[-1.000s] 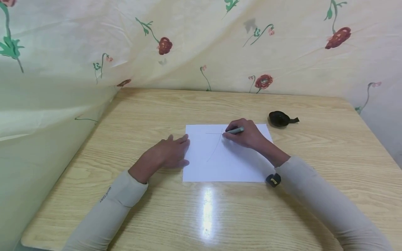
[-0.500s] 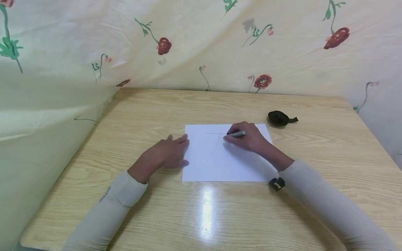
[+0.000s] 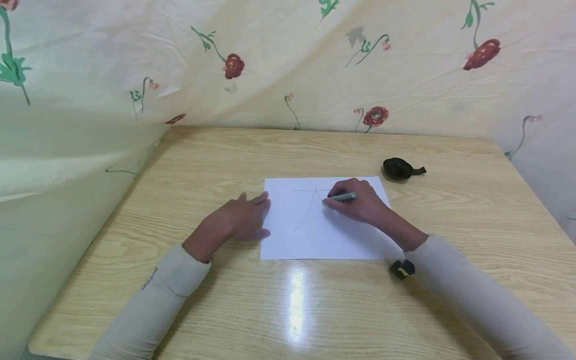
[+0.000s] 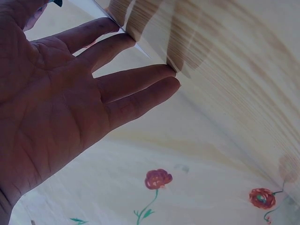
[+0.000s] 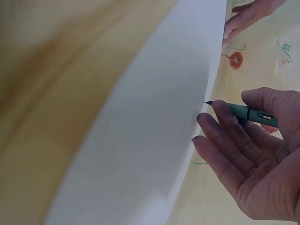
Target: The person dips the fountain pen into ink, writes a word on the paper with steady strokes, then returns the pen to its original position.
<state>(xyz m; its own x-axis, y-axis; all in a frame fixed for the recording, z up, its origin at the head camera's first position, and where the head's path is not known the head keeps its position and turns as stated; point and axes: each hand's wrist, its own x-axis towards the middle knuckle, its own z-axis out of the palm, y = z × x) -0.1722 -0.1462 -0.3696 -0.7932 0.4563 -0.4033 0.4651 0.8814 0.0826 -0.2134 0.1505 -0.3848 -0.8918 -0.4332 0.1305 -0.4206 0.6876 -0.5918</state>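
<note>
A white sheet of paper (image 3: 288,245) lies on the wooden table, bearing a thin horizontal line, a short upright mark and a long curved stroke. My right hand (image 3: 357,201) pinches a green pen (image 3: 344,196) between thumb and fingers, its tip on the paper at the end of a short slanting stroke. In the right wrist view the dark tip of the pen (image 5: 239,110) meets the sheet. With fingers spread and straight, my left hand (image 3: 245,217) rests at the paper's left edge; its fingertips touch the surface in the left wrist view.
A small black pan-shaped object (image 3: 398,169) with a short handle sits beyond the paper's upper right corner. A black device (image 3: 402,269) is at the right sleeve. A flower-patterned cloth (image 3: 261,60) hangs behind and left of the table (image 3: 216,320).
My right hand and the pen have slid down and slightly right from the crossing of the lines, leaving a short slanting stroke. The left hand stays in place.
</note>
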